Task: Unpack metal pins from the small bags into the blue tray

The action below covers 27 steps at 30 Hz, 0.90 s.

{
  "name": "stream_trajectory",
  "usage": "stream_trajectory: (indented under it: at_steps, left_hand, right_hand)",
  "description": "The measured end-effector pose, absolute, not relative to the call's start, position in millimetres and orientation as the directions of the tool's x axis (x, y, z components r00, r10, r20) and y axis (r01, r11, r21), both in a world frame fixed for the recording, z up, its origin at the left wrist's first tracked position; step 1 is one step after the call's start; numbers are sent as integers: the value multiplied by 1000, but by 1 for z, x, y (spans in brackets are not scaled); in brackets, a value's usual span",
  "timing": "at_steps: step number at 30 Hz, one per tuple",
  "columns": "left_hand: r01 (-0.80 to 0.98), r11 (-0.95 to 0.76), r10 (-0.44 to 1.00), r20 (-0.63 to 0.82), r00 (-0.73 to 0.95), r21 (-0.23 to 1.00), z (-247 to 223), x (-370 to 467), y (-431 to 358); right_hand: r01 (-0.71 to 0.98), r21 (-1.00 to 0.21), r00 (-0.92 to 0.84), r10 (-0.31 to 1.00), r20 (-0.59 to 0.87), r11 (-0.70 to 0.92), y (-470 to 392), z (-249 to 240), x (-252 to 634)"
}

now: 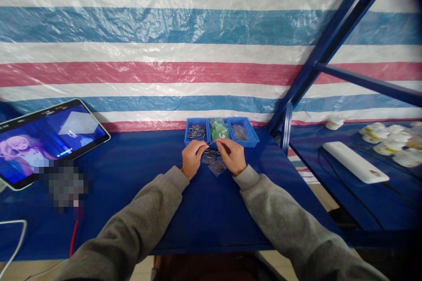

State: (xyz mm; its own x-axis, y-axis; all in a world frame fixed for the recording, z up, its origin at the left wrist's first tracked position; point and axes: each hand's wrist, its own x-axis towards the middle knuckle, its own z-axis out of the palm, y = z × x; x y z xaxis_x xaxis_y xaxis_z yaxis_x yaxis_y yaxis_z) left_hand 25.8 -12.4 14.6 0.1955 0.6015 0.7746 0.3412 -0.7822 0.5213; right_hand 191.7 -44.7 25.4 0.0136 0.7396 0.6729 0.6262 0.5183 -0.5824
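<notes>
My left hand (192, 158) and my right hand (232, 155) meet just in front of three blue bins, fingertips pinched close together. Between them is something thin and small that I cannot make out. The left bin (186, 135) holds many small dark metal pieces (197, 132). Green packets (219, 130) fill the middle bin, and the right bin (253, 136) has clear plastic bags (239, 132). Small clear bags with tiny parts (217, 167) lie on the blue table between my wrists, below a few dark metal pieces.
A tablet (52, 138) leans at the left, with a blurred object (66, 186) and a red cable (74, 237) nearby. Blue metal frame bars (316, 63) rise at the right. Beyond them are a white power strip (356, 162) and several white rolls (392, 140).
</notes>
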Motion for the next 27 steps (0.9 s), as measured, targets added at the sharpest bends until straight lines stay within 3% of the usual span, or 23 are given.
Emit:
stream_trajectory:
  at_steps: [6, 18, 23, 27]
  left_hand:
    - [344, -788, 588, 789, 177, 510, 15, 26, -12]
    - [412, -782, 549, 831, 97, 468, 41, 21, 16]
    - [575, -718, 610, 752, 250, 391, 46, 27, 32]
    - [648, -687, 621, 727, 292, 327, 36, 26, 16]
  right_hand:
    - [617, -591, -52, 777, 628, 519, -46, 24, 191]
    - [667, -585, 42, 760, 648, 462, -41, 22, 193]
    - [724, -547, -5, 796, 605, 420, -35, 18, 199]
    - [769, -482, -163, 858, 488, 420, -33, 16, 202]
